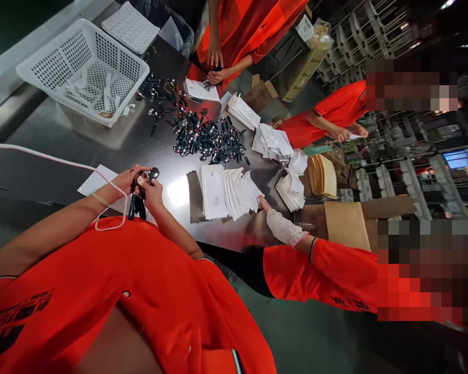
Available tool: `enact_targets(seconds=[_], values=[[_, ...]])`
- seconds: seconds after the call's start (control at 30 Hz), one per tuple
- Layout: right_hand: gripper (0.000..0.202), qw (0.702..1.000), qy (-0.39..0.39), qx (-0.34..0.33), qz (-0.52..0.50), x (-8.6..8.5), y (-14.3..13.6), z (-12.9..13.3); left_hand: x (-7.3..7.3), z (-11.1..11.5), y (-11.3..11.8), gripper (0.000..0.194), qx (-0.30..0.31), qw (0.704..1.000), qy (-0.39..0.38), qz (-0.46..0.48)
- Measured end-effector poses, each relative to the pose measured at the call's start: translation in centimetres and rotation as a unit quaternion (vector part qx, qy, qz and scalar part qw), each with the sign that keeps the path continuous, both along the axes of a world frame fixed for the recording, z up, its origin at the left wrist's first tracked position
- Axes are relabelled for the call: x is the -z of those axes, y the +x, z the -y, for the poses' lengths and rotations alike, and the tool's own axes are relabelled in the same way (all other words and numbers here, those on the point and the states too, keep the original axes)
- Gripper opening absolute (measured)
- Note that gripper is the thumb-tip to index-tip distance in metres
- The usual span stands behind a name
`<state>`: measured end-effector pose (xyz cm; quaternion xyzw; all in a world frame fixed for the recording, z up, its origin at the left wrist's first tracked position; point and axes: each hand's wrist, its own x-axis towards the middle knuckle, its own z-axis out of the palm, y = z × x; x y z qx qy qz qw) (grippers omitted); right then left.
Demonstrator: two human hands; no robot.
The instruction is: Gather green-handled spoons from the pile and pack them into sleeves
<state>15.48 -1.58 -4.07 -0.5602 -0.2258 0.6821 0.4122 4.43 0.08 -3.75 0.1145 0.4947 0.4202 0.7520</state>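
Close to my body, my left hand (129, 179) and my right hand (151, 191) are together, both closed around a small bunch of spoons (137, 204). Dark handles point down and a shiny bowl sticks out at the upper right. Below and left of the hands lies a white paper (97, 180), partly under my left wrist. A large heap of dark-handled cutlery (208, 136) is on the metal table (167, 228) beyond my hands. Fanned white paper sleeves (214, 193) lie to the right of my hands.
A white plastic basket (130, 98) with paper strips stands at the upper left. A white cable (58, 159) crosses from the left to my forearm. Across the table a person handles cutlery; a gloved co-worker's hand (283, 226) touches the sleeves. Another person stands farther right.
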Motion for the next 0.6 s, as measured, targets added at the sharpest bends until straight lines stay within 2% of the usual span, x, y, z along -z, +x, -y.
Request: enact_targets(seconds=[0.1,0.2,0.3,0.37,0.5,0.57,0.6], values=[[0.028,0.999,-0.046,0.019,-0.019,-0.3,0.0,0.2,0.6,0.2,-0.5,0.050,0.019,1.000,0.011,0.019],[0.021,0.997,-0.067,0.014,-0.026,-0.4,-0.1,0.2,1.2,0.5,-0.6,0.055,0.023,0.998,0.049,0.022],[0.031,0.997,-0.071,0.027,0.003,0.1,-0.2,-0.1,1.2,0.8,-0.3,0.051,0.032,0.996,0.076,0.024],[0.036,0.998,-0.057,0.020,0.020,0.4,0.1,-0.4,0.8,0.8,-0.1,0.044,0.034,0.998,0.059,0.004],[0.030,0.992,-0.026,-0.091,0.080,-0.1,2.5,-1.5,-0.5,0.2,-0.6,0.031,-0.010,0.998,0.001,-0.064],[0.022,0.973,0.023,-0.137,0.183,-0.4,4.0,-2.0,-1.0,-0.1,-1.0,0.027,-0.028,0.997,-0.009,-0.073],[0.020,0.954,0.059,-0.160,0.247,-0.5,4.6,-2.1,-1.1,-0.1,-1.0,0.026,-0.028,0.997,-0.013,-0.072]])
